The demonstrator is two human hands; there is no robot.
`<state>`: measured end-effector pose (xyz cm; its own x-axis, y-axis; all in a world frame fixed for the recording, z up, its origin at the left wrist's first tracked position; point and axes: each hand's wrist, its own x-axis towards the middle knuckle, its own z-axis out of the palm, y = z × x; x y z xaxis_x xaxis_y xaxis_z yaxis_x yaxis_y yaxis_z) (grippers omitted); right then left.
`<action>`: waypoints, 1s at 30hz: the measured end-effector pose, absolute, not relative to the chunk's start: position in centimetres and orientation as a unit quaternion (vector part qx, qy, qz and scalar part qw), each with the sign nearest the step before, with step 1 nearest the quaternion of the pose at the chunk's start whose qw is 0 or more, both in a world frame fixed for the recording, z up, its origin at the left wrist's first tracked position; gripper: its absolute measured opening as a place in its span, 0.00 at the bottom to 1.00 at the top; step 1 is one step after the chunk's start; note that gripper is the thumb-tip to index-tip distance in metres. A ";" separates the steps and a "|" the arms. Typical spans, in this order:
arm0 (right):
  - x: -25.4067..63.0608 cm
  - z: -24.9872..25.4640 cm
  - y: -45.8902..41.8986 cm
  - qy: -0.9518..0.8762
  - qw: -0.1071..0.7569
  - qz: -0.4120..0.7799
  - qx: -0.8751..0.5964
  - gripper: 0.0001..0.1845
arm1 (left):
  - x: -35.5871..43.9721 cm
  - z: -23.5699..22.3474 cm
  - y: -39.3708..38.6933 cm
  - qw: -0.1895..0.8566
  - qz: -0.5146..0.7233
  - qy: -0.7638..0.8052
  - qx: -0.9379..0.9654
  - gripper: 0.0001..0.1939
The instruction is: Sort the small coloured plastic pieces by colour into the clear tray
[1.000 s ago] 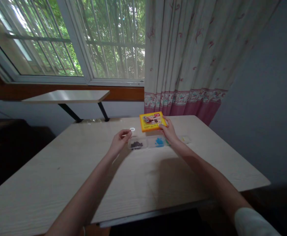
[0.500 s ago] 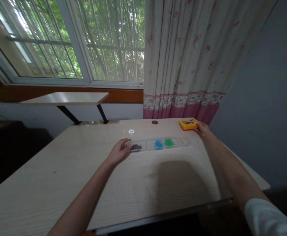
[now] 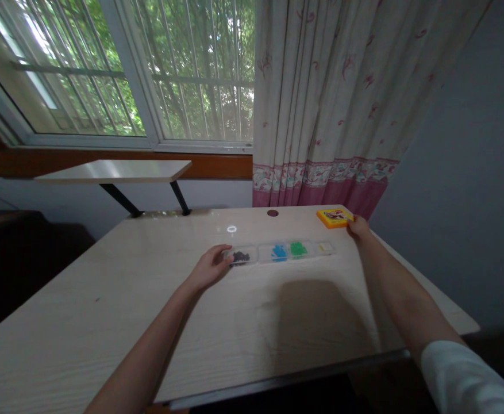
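My left hand (image 3: 212,267) pinches the left end of a row of clear plastic compartments (image 3: 258,255), thumb in front and fingers behind. Small dark pieces (image 3: 241,257) lie in the compartment by that hand. Farther right along the row are blue pieces (image 3: 279,253) and green pieces (image 3: 297,249), with a small clear part (image 3: 325,248) at the far end. Whether the row is one tray or separate boxes I cannot tell. My right hand (image 3: 357,226) is closed on the right edge of a flat yellow box (image 3: 333,217) with a printed top, at the back right of the table.
The pale wooden table (image 3: 148,322) has a round brown cable-hole cover (image 3: 273,213) near its back edge. A raised shelf (image 3: 118,170) on black legs stands at the back left. Behind are a barred window (image 3: 200,75) and a patterned curtain (image 3: 320,103).
The yellow box and my right hand sit very slightly farther right in view. My left hand stays at the left end of the clear row, with little visible movement.
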<state>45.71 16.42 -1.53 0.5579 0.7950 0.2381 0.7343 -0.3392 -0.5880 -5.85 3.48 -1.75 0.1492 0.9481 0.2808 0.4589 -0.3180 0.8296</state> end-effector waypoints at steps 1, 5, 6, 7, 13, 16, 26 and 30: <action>45.7 -1.7 16.5 -0.465 0.322 0.037 -0.824 0.20 | -5.8 -1.8 3.4 0.297 0.414 0.504 0.698 0.25; 45.4 -2.9 16.2 -0.442 0.308 0.012 -0.843 0.23 | -5.8 -1.9 3.3 0.264 0.394 0.496 0.728 0.25; 45.4 -3.1 16.1 -0.438 0.308 0.007 -0.844 0.24 | -5.8 -1.9 3.2 0.248 0.386 0.495 0.738 0.25; 45.4 -3.3 16.0 -0.437 0.309 0.003 -0.845 0.24 | -5.7 -1.9 3.1 0.233 0.378 0.495 0.747 0.25; 45.5 -3.5 16.0 -0.434 0.319 0.011 -0.842 0.24 | -5.8 -1.6 2.8 0.200 0.373 0.494 0.759 0.23; 45.4 -3.5 16.0 -0.431 0.324 0.013 -0.842 0.23 | -5.8 -1.6 2.8 0.189 0.365 0.495 0.765 0.23; 42.8 -1.9 15.5 -0.411 0.372 -0.025 -0.832 0.23 | -5.9 -1.2 3.0 0.193 0.357 0.520 0.752 0.24; 36.2 0.4 14.2 -0.540 0.455 -0.035 -0.707 0.19 | -6.0 -0.4 2.9 0.160 0.438 0.517 0.718 0.24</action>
